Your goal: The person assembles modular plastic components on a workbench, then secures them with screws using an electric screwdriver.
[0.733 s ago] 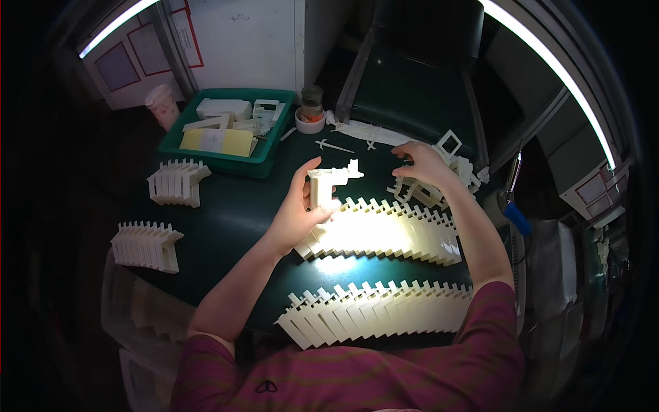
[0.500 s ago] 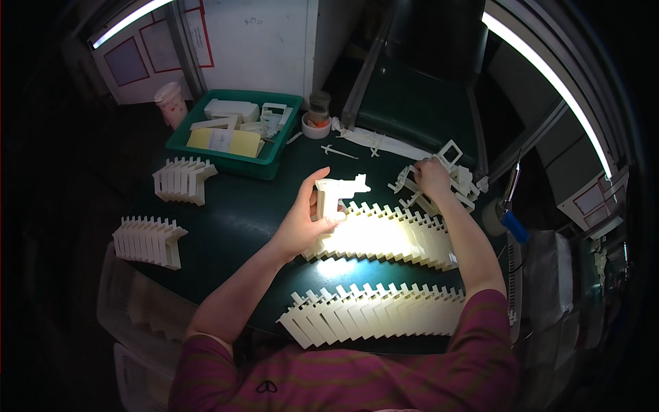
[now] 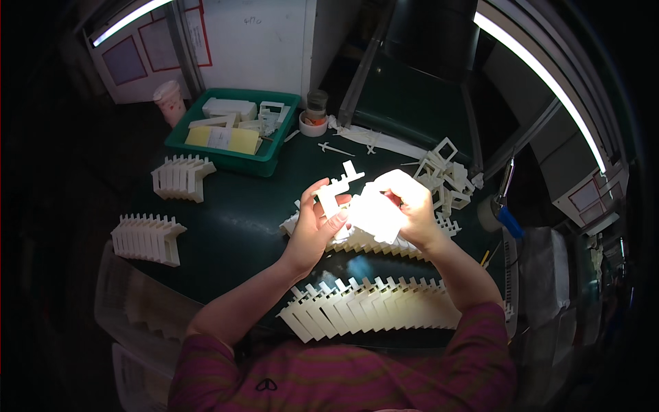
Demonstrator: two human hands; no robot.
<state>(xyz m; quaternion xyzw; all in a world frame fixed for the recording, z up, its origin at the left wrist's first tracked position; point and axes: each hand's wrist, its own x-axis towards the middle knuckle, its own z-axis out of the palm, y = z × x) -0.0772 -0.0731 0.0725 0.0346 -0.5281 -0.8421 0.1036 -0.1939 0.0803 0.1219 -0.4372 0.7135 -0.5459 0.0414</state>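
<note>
My left hand [image 3: 307, 237] grips a white L-shaped plastic part [image 3: 330, 199] between thumb and fingers, its notched end pointing up and right. Close beside it, my right hand [image 3: 420, 214] pinches a second white plastic piece [image 3: 376, 218], washed out by bright light, so its shape is hard to read. Whether the two pieces touch, I cannot tell. Below both hands lies a row of similar white parts [image 3: 362, 242], partly hidden. Nearer to me, another long slanted row of white parts [image 3: 371, 312] stands on the dark green table [image 3: 237, 233].
Two short stacks of white parts [image 3: 182, 180] [image 3: 147, 240] stand at left. A green tray [image 3: 264, 165] of parts sits behind, with a pink-white cup [image 3: 169, 103] and a small white dish [image 3: 313, 128] nearby. Loose white frames [image 3: 449, 175] pile up at right, near a blue-handled tool [image 3: 509, 221].
My right hand has come from the pile of white frames to beside my left hand, now holding a white piece. The part in my left hand has tilted.
</note>
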